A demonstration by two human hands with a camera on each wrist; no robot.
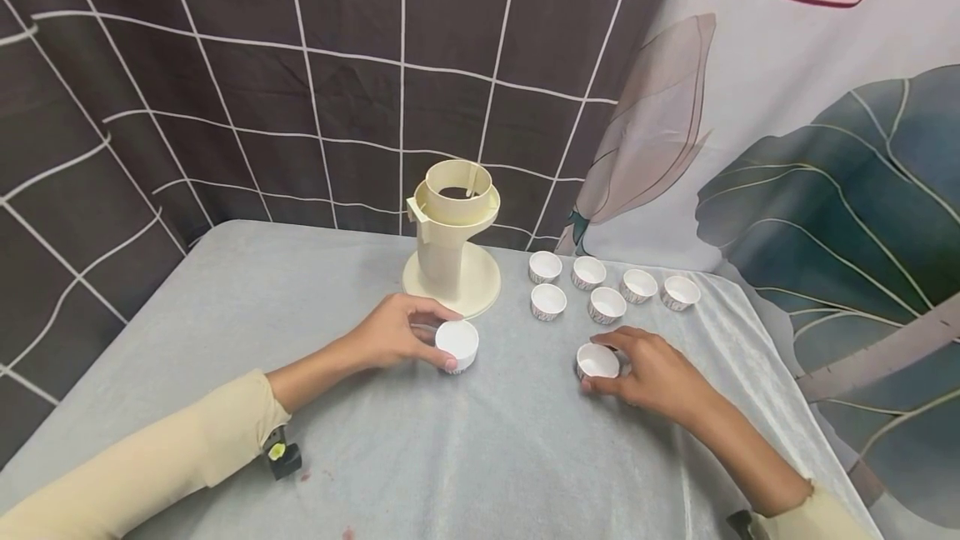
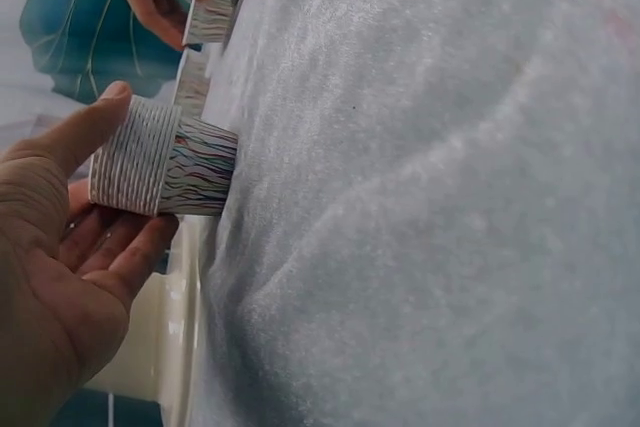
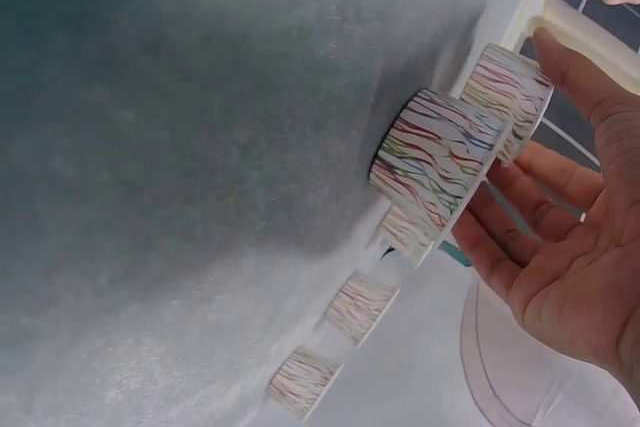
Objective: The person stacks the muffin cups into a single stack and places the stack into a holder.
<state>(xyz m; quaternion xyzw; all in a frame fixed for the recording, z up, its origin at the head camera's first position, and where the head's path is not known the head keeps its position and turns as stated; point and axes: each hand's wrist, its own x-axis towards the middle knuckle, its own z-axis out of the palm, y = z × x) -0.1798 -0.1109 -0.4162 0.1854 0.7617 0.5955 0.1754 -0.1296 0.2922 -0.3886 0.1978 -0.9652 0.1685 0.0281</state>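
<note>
My left hand [image 1: 392, 332] grips a stack of white paper cups [image 1: 457, 342], thumb and fingers on opposite sides. In the left wrist view many nested rims show on that stack [image 2: 165, 159], and its wavy-striped base comes right down at the cloth. Farther right, my right hand [image 1: 656, 369] curves loosely around a single paper cup [image 1: 597, 365] standing upright on the table. Seen from the right wrist, the thumb and fingers [image 3: 545, 197] spread around and above the rim of this cup [image 3: 440, 172], with the thumb tip apart from it.
Several more paper cups [image 1: 606, 305] stand in two rows at the back right. Behind the left hand rises a cream plastic stand [image 1: 442, 265] with a ring top and round base. Grey cloth [image 1: 495, 448] covers the table; dark checked fabric [image 1: 345, 98] hangs behind it.
</note>
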